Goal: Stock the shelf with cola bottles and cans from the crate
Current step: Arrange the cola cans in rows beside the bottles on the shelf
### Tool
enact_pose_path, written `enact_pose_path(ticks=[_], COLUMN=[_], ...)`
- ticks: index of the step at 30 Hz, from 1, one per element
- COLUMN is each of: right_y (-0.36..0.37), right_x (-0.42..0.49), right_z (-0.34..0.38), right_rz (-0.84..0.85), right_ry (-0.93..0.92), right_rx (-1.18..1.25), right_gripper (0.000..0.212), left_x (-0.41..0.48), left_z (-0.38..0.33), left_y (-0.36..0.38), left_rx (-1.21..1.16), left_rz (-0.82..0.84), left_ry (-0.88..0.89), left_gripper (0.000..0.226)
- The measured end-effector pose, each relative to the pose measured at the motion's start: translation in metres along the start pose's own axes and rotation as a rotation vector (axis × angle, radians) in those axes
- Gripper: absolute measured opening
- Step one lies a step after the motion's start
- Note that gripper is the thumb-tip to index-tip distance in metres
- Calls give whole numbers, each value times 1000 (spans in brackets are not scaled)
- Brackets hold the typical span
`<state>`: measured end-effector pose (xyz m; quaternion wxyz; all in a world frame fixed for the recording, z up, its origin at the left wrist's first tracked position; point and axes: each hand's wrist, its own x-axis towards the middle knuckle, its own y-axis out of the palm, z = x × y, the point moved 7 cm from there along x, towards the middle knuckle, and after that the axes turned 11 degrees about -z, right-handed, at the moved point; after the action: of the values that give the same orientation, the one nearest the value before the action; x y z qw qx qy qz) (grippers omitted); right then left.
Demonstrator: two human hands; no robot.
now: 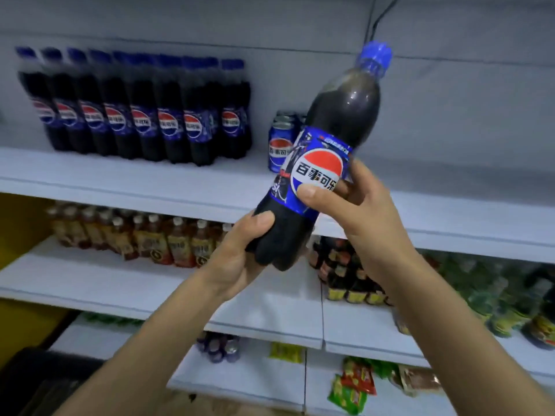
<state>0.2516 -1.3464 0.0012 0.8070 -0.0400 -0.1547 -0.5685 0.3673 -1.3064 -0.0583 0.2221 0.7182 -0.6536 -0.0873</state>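
Head view, bottle: cola bottle (327,157) is held in mid-air in front of the top shelf (120,181). It is tilted, cap up and right, base down and left.
Left hand (237,259): curled round the bottle's base.
Right hand (360,211): wrapped round the label band, thumb on the logo.
Shelf stock: row of bottles (135,115) stands at left; cans (280,145) just right of it, partly hidden by the held bottle.
Key relation: shelf lies ahead of both hands; long axis leans right, so it likely needs righting. Left hand is nearer the row.
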Motion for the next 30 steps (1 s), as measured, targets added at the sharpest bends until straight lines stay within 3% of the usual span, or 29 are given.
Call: enact_pose_path(ticks=[3,6,8,10,14,18,21,24,30], right_y=[49,90,111,126,142,160,166,167,166], right_x=[55,108,140,168,215,246,266,277,281], right_z=[-11,-31,-46,-65,-101,-124,-141,-150,-160], right_rz=[-66,-94,-88,-88,-110,-93,-89,-102,-99], right_ry=[-15,-11,4,-1,-37,-30,-14,-27,-79], right_rx=[16,-20,-54,-113,-235,-268,-250,-242,-317], right_gripper=[58,65,62,59,58,63,65,65,74], left_x=[41,84,107,125,164,204,225,239,250], left_z=[-30,-58,-76,-95,-137,-161,-146,-122,-108], left_y=[-58,-130,-179,-215,-244,-229,-222,-224,-226], left_rx=[78,349,503,722,1169,1510,1653,1754,1800], left_rz=[-70,-275,-389,-426,-463,-339,-170,-112,-164], left_ry=[65,186,248,333,565,853,970,999,1015], left_gripper=[73,94,92,85,110,118,116,123,127])
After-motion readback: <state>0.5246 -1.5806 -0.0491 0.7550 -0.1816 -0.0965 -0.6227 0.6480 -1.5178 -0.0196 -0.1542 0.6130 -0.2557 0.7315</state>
